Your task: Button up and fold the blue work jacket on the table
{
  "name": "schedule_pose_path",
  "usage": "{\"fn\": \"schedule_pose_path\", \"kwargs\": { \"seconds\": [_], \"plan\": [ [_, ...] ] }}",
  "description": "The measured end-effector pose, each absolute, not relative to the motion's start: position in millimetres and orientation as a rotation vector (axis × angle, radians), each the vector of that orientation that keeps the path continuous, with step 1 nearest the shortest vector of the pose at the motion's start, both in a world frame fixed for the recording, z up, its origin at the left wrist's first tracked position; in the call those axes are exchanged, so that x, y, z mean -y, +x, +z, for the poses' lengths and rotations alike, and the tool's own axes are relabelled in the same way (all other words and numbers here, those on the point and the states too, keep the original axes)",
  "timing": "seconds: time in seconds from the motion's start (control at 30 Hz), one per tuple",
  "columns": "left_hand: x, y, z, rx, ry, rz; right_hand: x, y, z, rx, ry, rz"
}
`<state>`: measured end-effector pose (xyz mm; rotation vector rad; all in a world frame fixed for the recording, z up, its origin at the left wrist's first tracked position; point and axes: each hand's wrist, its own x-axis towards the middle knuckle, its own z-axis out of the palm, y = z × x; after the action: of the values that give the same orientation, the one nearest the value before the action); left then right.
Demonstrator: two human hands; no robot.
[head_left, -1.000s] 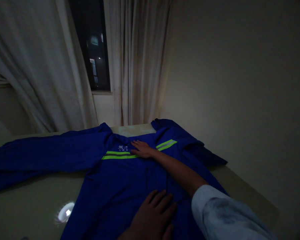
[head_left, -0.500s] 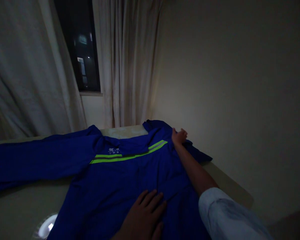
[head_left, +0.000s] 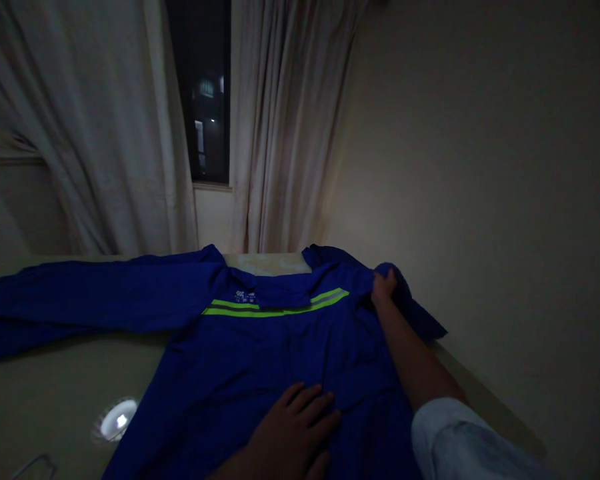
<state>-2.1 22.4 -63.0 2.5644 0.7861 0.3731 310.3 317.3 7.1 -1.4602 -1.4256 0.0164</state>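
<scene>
A blue work jacket [head_left: 275, 353] with a lime and grey stripe across its chest lies spread on the table, collar toward the window. Its sleeve on the left stretches out sideways, while the one on the right is bunched and bent by the wall. My left hand [head_left: 300, 427] rests flat on the jacket's lower front, fingers spread. At the far right shoulder, my right hand [head_left: 384, 287] has its fingers closed on the jacket's sleeve cloth. The fingertips there are partly hidden by the fabric.
The pale table [head_left: 70, 387] carries a bright round light reflection at the left, and a thin wire-like thing [head_left: 37, 463] shows at the lower left corner. A wall [head_left: 480, 200] borders the right side. Curtains [head_left: 290, 133] and a dark window [head_left: 205, 100] stand behind.
My right hand has gripped the sleeve and drawn the cloth outward and up at the right. The left hand stays flat in place. The view has turned slightly left.
</scene>
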Motion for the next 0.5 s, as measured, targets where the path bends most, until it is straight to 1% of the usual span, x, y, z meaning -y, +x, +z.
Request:
{"fn": "schedule_pose_path", "kwargs": {
  "seconds": [0.07, 0.17, 0.27, 0.43, 0.5],
  "plan": [
    [-21.1, -2.9, -61.1, -0.790, 2.568, 0.391, -316.5, 287.4, -8.9, 1.495, -1.416, 0.041],
    [-18.5, -4.5, -55.8, -0.825, 2.579, 0.434, -294.1, 259.4, -44.9, 1.883, -1.267, 0.126],
    [-17.1, -6.5, -50.2, -0.836, 2.580, 0.438, -262.8, 247.7, -69.2, 2.210, -1.182, 0.085],
    [-11.1, -3.8, -44.0, -0.878, 2.439, 0.388, -239.5, 247.6, -62.8, 2.275, -1.219, -0.138],
    [-10.9, -2.2, -40.7, -0.952, 2.309, 0.437, -240.3, 247.6, -58.5, 2.239, -1.297, -0.198]
  ]
}}
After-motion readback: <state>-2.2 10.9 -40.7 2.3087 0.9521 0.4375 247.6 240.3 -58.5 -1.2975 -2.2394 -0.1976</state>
